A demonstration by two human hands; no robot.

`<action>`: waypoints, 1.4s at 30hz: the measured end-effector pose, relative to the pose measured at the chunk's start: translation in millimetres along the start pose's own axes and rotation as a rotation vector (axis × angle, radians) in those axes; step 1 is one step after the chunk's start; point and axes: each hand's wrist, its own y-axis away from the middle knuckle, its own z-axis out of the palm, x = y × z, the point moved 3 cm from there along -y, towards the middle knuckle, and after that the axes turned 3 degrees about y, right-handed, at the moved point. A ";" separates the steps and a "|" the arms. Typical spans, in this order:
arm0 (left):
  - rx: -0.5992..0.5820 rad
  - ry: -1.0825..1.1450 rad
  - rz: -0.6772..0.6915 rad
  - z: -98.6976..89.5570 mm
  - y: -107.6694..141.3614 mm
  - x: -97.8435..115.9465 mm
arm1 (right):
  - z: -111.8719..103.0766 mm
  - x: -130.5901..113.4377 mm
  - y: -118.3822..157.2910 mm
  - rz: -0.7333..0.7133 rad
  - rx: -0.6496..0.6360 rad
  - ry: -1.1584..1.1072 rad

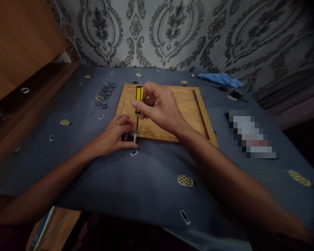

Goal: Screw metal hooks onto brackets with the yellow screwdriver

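Note:
A shallow wooden tray-like panel (170, 111) with a raised rim lies on the blue patterned cloth. My right hand (159, 106) pinches the yellow and black handle of a screwdriver (138, 99), which stands upright. Its tip meets a small metal piece (135, 136) at the near left edge of the panel. Around that piece are the thumb and fingers of my left hand (117, 134), holding it against the edge. Small dark holes run along the panel's near rim.
Several metal ring-like pieces (106, 94) lie in a row left of the panel. A blue cloth (221, 79), a dark tool (234, 92) and a blurred-out flat object (252, 134) are on the right. A wooden cabinet (23, 38) borders the left side.

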 end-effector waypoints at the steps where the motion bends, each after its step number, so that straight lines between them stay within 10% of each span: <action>1: -0.001 0.001 0.004 -0.1 0.0 0.1 | 0.2 -0.1 0.1 -0.001 0.001 -0.002; 20: -0.019 0.000 -0.028 -0.7 -1.1 2.1 | -9.2 -13.4 -0.2 0.025 -0.303 -0.091; 42: -0.031 0.015 -0.034 -1.3 -1.2 2.8 | -3.6 -8.4 -0.5 0.006 -0.201 -0.112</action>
